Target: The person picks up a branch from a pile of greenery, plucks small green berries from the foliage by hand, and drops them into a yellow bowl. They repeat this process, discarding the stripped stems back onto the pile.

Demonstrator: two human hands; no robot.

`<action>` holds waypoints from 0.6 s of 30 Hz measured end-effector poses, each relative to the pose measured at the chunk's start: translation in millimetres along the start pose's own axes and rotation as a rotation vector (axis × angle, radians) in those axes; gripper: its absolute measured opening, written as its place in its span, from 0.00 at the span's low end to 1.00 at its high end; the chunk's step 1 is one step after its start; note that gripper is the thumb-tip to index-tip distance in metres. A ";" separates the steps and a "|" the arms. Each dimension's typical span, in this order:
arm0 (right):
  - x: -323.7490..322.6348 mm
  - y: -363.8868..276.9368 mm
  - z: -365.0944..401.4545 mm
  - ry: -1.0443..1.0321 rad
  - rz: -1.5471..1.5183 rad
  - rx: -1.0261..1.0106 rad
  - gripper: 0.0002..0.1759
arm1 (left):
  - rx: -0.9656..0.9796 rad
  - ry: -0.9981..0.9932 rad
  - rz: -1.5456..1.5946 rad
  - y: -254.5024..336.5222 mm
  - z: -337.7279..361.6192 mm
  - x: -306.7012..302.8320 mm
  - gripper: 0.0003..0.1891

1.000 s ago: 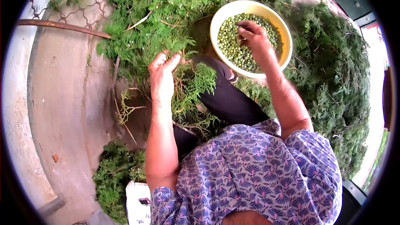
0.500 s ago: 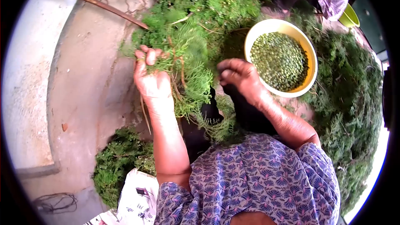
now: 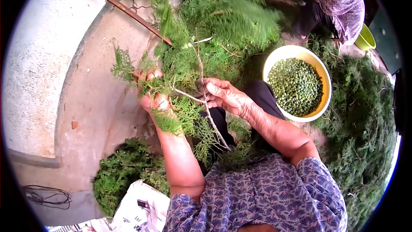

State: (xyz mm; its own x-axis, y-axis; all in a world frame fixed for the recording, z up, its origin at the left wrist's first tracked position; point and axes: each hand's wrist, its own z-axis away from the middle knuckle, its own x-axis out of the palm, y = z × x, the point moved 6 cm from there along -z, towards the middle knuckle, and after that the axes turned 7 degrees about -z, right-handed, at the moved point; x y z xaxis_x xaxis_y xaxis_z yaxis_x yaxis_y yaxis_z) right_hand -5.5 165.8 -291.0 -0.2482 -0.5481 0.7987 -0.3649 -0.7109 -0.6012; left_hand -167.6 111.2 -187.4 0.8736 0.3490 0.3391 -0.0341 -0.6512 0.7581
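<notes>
A leafy evergreen branch point(image 3: 209, 114) with a thin woody stem hangs in front of me, above my lap. My left hand point(image 3: 152, 92) is closed around its green sprays, which partly cover the fingers. At the stem, my right hand point(image 3: 227, 96) has its thumb and fingers drawn together on the branch; the fingertips are partly behind it. To the right of that hand stands a round basin point(image 3: 328, 92), pale outside and yellow inside. Small round green cones or berries point(image 3: 296, 86) fill much of it.
A green heap of cut branches point(image 3: 231, 21) lies ahead, and another point(image 3: 360, 103) along the right. Another person point(image 3: 343, 6) sits at upper right near a yellow-green bucket point(image 3: 365, 38). A white sack point(image 3: 141, 208), a smaller pile point(image 3: 124, 176) and a coiled cable point(image 3: 47, 197) are lower left.
My right hand has moved left from beside the basin to the branch stem. The branch has turned, so its bare stem shows. The view has shifted, and more of the other person is visible.
</notes>
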 end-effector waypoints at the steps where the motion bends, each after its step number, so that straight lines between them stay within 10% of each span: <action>1: 2.1 7.1 -2.0 -0.055 -0.090 0.048 0.34 | -0.060 0.049 0.067 -13.0 5.2 -17.1 0.06; 5: -13.8 26.4 -3.4 0.249 -0.038 -0.020 0.15 | -0.347 0.094 0.390 -19.2 23.1 -28.0 0.12; 7: -24.4 31.5 -4.2 0.341 -0.032 -0.093 0.11 | -0.479 0.635 0.014 -11.9 27.8 -54.4 0.14; 11: -24.6 29.5 0.1 0.414 0.002 -0.126 0.10 | -0.211 0.897 -0.542 49.3 30.8 -37.3 0.11; 13: -22.1 26.9 -2.3 0.434 0.010 -0.144 0.10 | 0.203 0.503 -0.667 93.3 31.9 39.0 0.10; 15: -25.7 25.6 -4.9 0.466 0.100 -0.217 0.10 | 0.010 0.173 -0.722 58.8 37.1 88.6 0.14; 18: -28.1 24.4 -9.8 0.487 0.110 -0.235 0.11 | 0.299 -0.047 -1.556 29.8 12.9 112.3 0.16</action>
State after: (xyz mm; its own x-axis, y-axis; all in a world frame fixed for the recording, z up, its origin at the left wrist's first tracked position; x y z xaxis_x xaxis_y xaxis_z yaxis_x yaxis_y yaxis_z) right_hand -16.2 168.2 -327.9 -0.6623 -0.3068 0.6835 -0.4901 -0.5126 -0.7050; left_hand -64.3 122.3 -133.9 -0.0242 0.7570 -0.6530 0.9588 0.2026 0.1993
